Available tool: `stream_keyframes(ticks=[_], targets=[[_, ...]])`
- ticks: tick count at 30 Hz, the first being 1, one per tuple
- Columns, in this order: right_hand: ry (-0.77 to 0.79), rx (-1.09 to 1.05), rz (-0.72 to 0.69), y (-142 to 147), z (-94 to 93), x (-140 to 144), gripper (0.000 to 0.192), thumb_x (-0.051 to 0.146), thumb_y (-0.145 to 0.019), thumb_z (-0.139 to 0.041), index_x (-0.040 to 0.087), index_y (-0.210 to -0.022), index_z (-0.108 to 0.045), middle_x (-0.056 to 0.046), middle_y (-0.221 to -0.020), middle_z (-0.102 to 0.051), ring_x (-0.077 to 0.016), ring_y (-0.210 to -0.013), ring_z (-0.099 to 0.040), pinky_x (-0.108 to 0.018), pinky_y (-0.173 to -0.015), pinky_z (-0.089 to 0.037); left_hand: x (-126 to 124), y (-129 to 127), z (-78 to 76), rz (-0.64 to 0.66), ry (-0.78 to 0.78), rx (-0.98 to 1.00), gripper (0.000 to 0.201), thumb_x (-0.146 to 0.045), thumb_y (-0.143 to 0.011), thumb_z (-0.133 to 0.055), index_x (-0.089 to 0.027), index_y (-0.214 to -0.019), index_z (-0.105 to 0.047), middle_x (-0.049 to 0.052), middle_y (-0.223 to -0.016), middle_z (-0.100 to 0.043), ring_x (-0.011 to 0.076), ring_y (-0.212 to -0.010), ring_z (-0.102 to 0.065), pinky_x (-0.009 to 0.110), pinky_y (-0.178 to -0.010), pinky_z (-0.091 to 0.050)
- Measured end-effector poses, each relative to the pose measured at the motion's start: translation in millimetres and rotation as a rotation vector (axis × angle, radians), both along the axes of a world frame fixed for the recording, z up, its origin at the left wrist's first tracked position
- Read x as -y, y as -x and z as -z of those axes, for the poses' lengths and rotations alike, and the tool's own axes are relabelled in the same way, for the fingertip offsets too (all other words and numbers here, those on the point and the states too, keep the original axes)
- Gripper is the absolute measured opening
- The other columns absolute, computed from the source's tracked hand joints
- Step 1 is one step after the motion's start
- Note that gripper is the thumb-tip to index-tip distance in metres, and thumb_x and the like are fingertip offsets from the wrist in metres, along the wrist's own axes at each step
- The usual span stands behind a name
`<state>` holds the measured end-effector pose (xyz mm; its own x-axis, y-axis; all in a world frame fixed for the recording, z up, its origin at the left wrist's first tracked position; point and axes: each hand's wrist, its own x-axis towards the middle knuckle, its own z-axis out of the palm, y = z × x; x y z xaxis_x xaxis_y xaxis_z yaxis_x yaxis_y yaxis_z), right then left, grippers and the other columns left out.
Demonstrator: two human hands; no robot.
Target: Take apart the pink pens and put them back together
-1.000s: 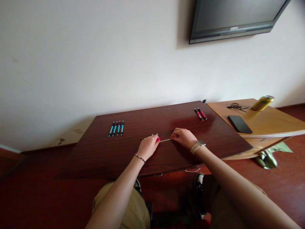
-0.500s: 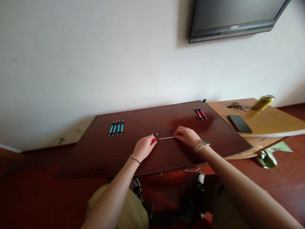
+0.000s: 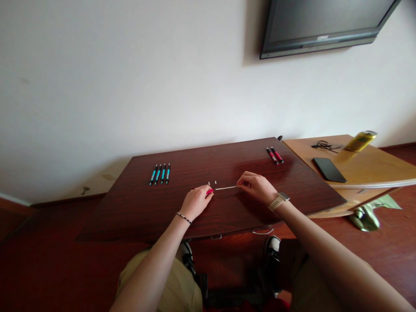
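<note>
My left hand [image 3: 195, 201] rests on the dark wooden table [image 3: 139, 208] and grips a red pen barrel [image 3: 209, 191], whose tip pokes out past my fingers. My right hand [image 3: 258, 187] pinches the right end of a thin white refill [image 3: 225, 188], which lies level and points toward the red barrel with a small gap between them. Two tiny pale parts [image 3: 212, 182] lie on the table just behind the barrel. A small dark red piece [image 3: 192, 188] sits beside my left hand.
Several blue pens [image 3: 159, 173] lie in a row at the back left. Two red pens [image 3: 274, 155] lie at the back right. A lighter side table [image 3: 373, 167] holds a black phone [image 3: 329, 169], a yellow can [image 3: 360, 140] and a cable. A wall-mounted screen [image 3: 321, 24] hangs above.
My hands have drawn apart: the white refill, first reaching the red barrel, is now out of it with a gap. My left hand moved slightly left and nearer.
</note>
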<state>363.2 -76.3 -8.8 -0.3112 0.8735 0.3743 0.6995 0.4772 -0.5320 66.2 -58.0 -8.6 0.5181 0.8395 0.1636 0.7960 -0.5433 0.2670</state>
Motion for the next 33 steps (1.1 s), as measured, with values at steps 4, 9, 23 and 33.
stream_keyframes(ticks=[4,9,23,33], targets=[[-0.004,-0.015,-0.024,5.5,-3.7,0.6,0.011,0.025,-0.096,-0.066,0.023,-0.090,-0.075,-0.004,-0.096,-0.070,-0.0167,-0.081,-0.065,-0.028,-0.075,-0.049,-0.5,-2.8,1.5,0.007,-0.013,-0.006,0.015,-0.031,-0.103,-0.059,-0.021,-0.098,-0.068,0.006,-0.102,-0.077,0.0207,-0.090,-0.073,0.028,-0.080,-0.053],[-0.014,-0.017,-0.035,14.1,-9.2,3.0,0.009,0.022,-0.096,-0.068,0.023,-0.090,-0.075,-0.003,-0.096,-0.070,-0.0166,-0.082,-0.064,-0.028,-0.075,-0.049,-0.8,-10.5,0.7,0.039,-0.013,-0.009,0.013,-0.030,-0.102,-0.060,-0.020,-0.100,-0.069,0.007,-0.102,-0.077,0.0208,-0.090,-0.073,0.028,-0.081,-0.054],[-0.153,0.100,-0.081,31.8,-16.0,2.0,0.011,0.022,-0.100,-0.066,0.023,-0.092,-0.073,-0.006,-0.095,-0.071,-0.0224,-0.092,-0.059,-0.035,-0.086,-0.049,1.3,-34.6,-4.7,0.065,-0.029,-0.048,0.014,-0.031,-0.102,-0.059,-0.021,-0.099,-0.068,0.007,-0.097,-0.077,0.0234,-0.089,-0.075,0.032,-0.084,-0.056],[-0.158,0.100,-0.098,31.9,-18.0,2.7,0.015,0.024,-0.102,-0.062,0.023,-0.092,-0.072,-0.007,-0.095,-0.069,-0.0230,-0.092,-0.058,-0.036,-0.086,-0.049,7.4,-35.8,-11.3,0.094,-0.023,-0.054,0.026,-0.043,-0.105,-0.053,-0.022,-0.098,-0.066,0.007,-0.096,-0.077,0.0248,-0.087,-0.075,0.032,-0.079,-0.055]])
